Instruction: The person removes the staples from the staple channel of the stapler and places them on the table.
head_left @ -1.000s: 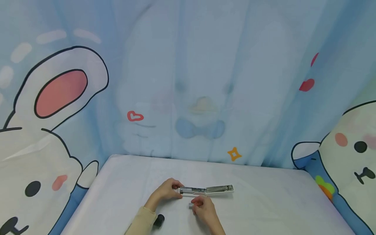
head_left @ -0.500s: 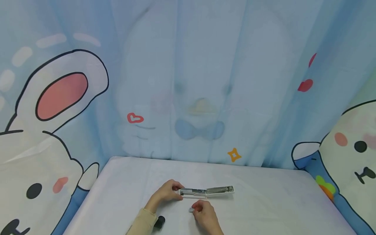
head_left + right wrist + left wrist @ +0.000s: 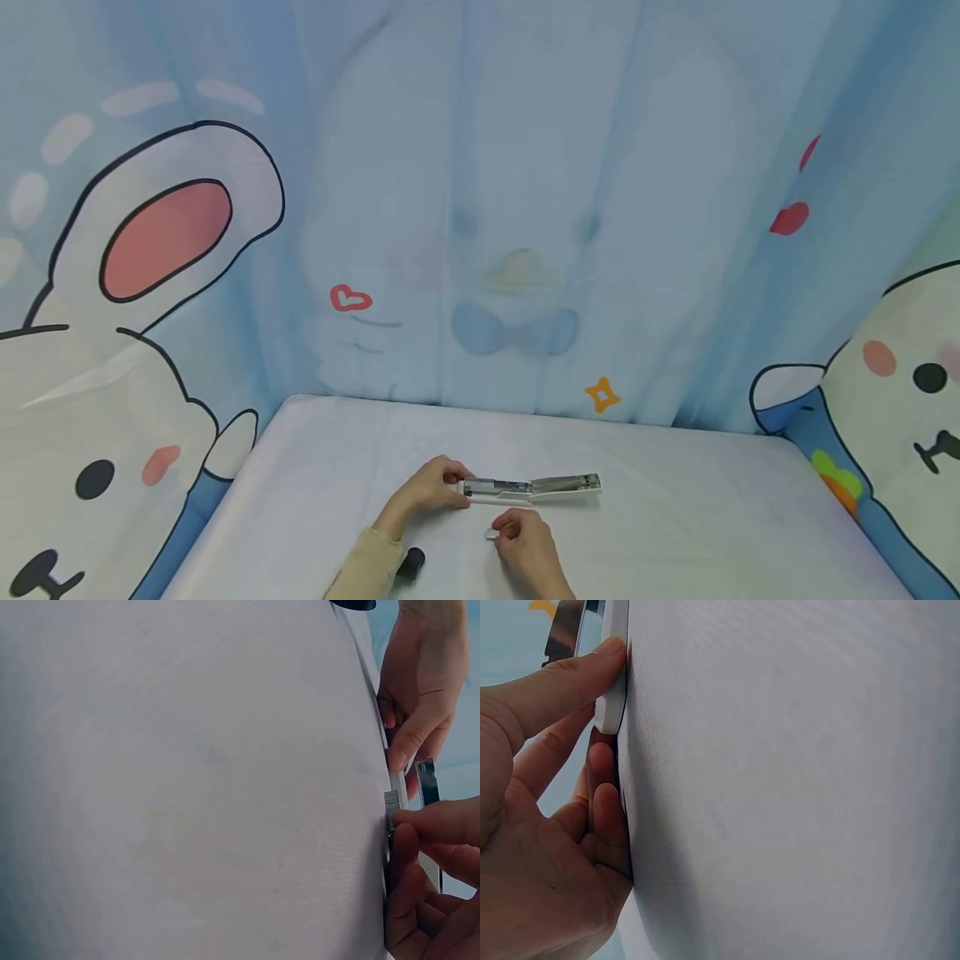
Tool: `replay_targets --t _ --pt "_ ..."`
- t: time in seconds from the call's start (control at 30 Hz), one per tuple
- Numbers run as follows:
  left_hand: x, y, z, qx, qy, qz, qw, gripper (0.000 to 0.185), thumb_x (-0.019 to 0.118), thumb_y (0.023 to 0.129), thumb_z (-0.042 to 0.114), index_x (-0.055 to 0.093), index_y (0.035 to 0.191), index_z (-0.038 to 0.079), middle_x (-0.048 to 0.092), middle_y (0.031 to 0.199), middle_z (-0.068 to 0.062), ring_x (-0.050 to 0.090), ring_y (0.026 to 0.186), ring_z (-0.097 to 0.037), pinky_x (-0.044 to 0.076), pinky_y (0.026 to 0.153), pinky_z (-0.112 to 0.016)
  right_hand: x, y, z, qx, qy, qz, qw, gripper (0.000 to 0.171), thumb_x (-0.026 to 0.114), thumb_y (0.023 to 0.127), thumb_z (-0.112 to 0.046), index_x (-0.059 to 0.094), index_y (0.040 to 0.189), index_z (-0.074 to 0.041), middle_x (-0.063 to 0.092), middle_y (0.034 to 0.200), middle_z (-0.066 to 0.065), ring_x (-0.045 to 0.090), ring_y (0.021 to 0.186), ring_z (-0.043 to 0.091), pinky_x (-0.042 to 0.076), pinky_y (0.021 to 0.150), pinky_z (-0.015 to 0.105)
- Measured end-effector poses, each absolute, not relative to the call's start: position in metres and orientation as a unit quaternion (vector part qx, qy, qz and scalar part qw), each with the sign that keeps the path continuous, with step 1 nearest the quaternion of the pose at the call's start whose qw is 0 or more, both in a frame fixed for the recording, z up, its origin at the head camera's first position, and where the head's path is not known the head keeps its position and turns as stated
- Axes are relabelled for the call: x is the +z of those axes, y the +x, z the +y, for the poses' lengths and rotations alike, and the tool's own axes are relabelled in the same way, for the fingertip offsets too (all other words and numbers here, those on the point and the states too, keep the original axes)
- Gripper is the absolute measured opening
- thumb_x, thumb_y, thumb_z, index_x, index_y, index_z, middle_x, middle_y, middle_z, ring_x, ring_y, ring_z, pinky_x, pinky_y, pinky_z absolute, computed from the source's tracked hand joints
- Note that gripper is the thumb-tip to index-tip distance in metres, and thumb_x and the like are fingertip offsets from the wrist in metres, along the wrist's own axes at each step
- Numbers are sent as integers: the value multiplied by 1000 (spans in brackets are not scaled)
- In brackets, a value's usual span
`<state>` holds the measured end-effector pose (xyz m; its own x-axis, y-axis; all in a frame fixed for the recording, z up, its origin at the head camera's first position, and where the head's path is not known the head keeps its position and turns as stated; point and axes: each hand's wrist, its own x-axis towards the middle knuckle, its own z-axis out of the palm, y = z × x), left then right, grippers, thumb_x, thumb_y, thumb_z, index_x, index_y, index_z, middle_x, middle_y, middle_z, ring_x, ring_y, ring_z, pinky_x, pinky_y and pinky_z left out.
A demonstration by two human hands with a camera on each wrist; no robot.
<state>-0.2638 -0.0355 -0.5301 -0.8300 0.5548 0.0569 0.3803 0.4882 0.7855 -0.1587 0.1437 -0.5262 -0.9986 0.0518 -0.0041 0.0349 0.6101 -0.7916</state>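
A: I've got the stapler (image 3: pixel 529 488) lying opened out flat on the desk (image 3: pixel 675 517), its metal track facing up. It sits near the middle of the desk, a little toward the front edge.

B: And your left hand (image 3: pixel 427 489)?

A: It's at the stapler's left end. The wrist view shows my thumb (image 3: pixel 570 679) curled onto the white base (image 3: pixel 613 675), with the other fingers tucked against the desk below it. So that grip is closed around the stapler's end, pinning it down.

B: The right hand (image 3: pixel 525 546)?

A: Just in front of the stapler, close to its middle, not touching it. Thumb and forefinger pinch a small strip of staples (image 3: pixel 391 804); from the head camera it's only a pale fleck (image 3: pixel 492 534) at my fingertips. In the right wrist view the strip stands on the desk right beside the stapler's edge, and my left thumb is just beyond it.

B: Anything else near the stapler?

A: A small black thing (image 3: pixel 410 563) lies in front of the stapler and to its left, next to my left sleeve (image 3: pixel 367 567). I can't tell what it is. Behind the stapler, past the desk's far edge, hangs a blue curtain (image 3: pixel 525 208) printed with cartoon rabbits.
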Motion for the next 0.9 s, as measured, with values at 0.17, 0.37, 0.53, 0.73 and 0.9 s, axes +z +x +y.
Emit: replay_targets --t 0.17,0.37,0.53,0.73,0.9 --pt "-531 -263 -35 428 275 855 103 29 80 68 6 71 96 6 58 87 -1 48 83 -15 39 75 -27 -520 -161 145 429 -39 -902 28 14 70 73 -5 66 86 -4 60 70 0 54 63 13 42 58 31" --pt "-532 -264 -35 428 270 856 104 29 80 68 7 72 96 7 58 89 0 49 84 -15 41 76 -28 -508 -174 145 441 -56 -892 86 15 66 78 -10 68 91 -3 63 77 0 58 73 15 44 65 33" --pt "-533 -264 -36 426 268 858 103 28 80 69 7 72 96 8 57 89 2 49 83 -13 41 76 -28 -503 -190 145 450 -67 -884 103 17 65 80 -11 68 94 -1 64 78 2 57 74 15 45 68 33" --pt "-533 -264 -35 425 268 858 103 28 80 69 7 72 95 8 57 87 2 48 82 -14 40 74 -27 -501 -197 147 446 -66 -887 101 19 63 80 -11 67 95 1 62 77 4 55 70 15 45 63 32" --pt "-532 -265 -35 424 272 858 100 28 80 69 7 72 96 8 58 86 3 48 82 -15 40 74 -26 -500 -200 147 437 -72 -890 108 19 64 80 -12 67 93 0 62 78 5 56 72 17 45 62 33"
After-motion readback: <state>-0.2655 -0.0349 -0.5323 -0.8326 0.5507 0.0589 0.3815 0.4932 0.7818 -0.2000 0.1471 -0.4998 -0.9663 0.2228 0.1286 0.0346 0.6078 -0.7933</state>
